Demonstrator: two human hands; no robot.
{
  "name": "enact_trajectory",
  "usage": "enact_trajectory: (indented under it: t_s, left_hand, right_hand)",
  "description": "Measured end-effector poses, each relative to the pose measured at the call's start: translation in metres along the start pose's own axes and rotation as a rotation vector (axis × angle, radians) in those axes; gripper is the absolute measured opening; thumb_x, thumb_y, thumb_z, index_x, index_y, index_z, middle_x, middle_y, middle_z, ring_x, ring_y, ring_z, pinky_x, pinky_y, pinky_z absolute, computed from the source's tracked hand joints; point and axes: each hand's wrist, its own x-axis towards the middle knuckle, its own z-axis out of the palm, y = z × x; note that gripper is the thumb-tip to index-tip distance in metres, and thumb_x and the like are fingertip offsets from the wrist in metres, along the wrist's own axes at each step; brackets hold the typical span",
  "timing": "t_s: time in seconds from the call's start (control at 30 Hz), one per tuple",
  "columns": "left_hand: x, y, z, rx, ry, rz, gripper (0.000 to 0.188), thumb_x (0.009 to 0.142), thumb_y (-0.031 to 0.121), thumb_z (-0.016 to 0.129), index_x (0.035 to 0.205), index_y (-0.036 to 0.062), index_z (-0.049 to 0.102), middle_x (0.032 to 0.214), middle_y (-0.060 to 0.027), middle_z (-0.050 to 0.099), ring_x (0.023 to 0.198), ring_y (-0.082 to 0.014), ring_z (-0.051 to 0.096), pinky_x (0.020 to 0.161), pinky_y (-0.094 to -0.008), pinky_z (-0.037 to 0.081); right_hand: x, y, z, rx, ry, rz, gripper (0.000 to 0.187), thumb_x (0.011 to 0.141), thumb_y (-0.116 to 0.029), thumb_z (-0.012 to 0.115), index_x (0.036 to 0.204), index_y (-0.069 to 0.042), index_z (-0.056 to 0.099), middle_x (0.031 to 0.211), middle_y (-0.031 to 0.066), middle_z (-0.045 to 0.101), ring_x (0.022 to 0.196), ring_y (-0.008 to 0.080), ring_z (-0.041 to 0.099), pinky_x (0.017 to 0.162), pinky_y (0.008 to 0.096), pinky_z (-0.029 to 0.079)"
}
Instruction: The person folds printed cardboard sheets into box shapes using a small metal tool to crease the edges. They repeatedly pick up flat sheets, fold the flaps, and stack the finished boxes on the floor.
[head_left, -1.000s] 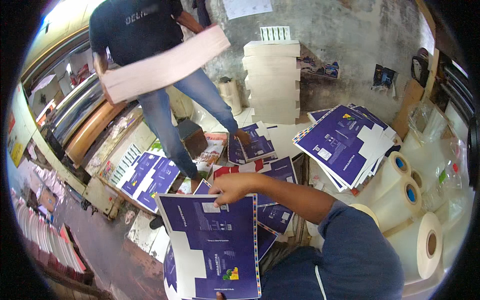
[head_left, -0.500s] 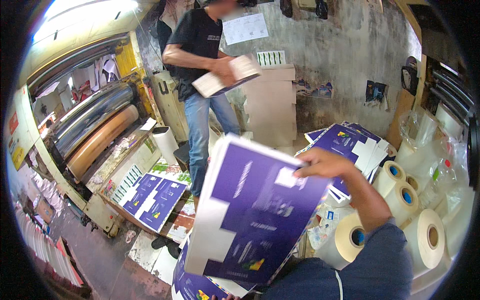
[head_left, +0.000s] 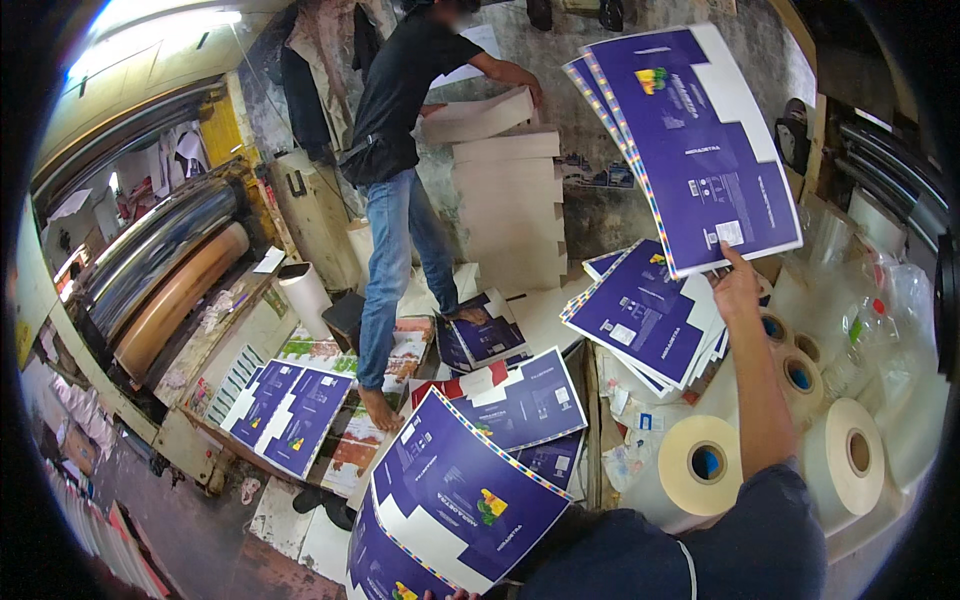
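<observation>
My right hand (head_left: 738,288), raised at the right, is closed on the lower edge of a few purple-and-white printed sheets (head_left: 690,150). They stand up in the air, slightly fanned, with coloured marks along one edge. Below them lies a loose pile of similar sheets (head_left: 640,310). Near my body, curved printed sheets (head_left: 465,490) rise from the lower edge of the view. Only the fingertips of my left hand (head_left: 448,595) show, curled at the near edge of those sheets; the rest is out of view.
A barefoot co-worker (head_left: 385,130) stands ahead, hands on a block of sheets (head_left: 480,115) by a tall pale stack (head_left: 510,210). A roller machine (head_left: 180,300) is at the left, with printed sheets (head_left: 290,415) before it. Film rolls (head_left: 690,470) stand at my right.
My right hand has swung its sheets up and to the right, uncovering the sheets below. The co-worker has turned and carried the block of sheets to the pale stack.
</observation>
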Motion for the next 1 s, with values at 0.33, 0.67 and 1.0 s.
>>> enact_trajectory:
  t_s: [0.33, 0.67, 1.0]
  left_hand:
    - [-0.007, -0.004, 0.003, -0.013, 0.048, 0.084, 0.068, 0.094, 0.017, 0.065, 0.148, 0.0157, 0.024, 0.110, -0.0211, 0.059, 0.093, -0.0335, 0.063, 0.079, -0.0462, 0.057]
    - [-0.001, -0.014, -0.004, 0.011, 0.089, 0.069, 0.067, 0.094, 0.014, 0.063, 0.148, 0.0136, 0.024, 0.108, -0.0205, 0.059, 0.094, -0.0312, 0.063, 0.079, -0.0446, 0.058]
    - [-0.001, -0.006, 0.010, 0.059, 0.173, 0.055, 0.064, 0.092, 0.021, 0.066, 0.145, 0.0149, 0.029, 0.103, -0.0178, 0.063, 0.076, -0.0293, 0.067, 0.070, -0.0397, 0.059]
  right_hand:
    - [0.001, 0.124, -0.033, 0.177, 0.399, 0.155, 0.025, 0.091, -0.009, 0.067, 0.112, -0.001, 0.056, 0.111, 0.0141, 0.060, 0.096, 0.0282, 0.064, 0.080, 0.0390, 0.062]
    - [-0.057, 0.122, -0.009, 0.190, 0.338, 0.276, 0.029, 0.099, -0.019, 0.055, 0.121, -0.001, 0.048, 0.118, 0.0183, 0.053, 0.093, 0.0244, 0.057, 0.088, 0.0393, 0.057]
    - [-0.165, 0.200, 0.182, 0.039, -0.572, 1.063, 0.088, 0.094, -0.030, 0.063, 0.153, 0.001, 0.006, 0.162, 0.0138, 0.010, 0.128, 0.0340, 0.046, 0.102, 0.0508, 0.045]
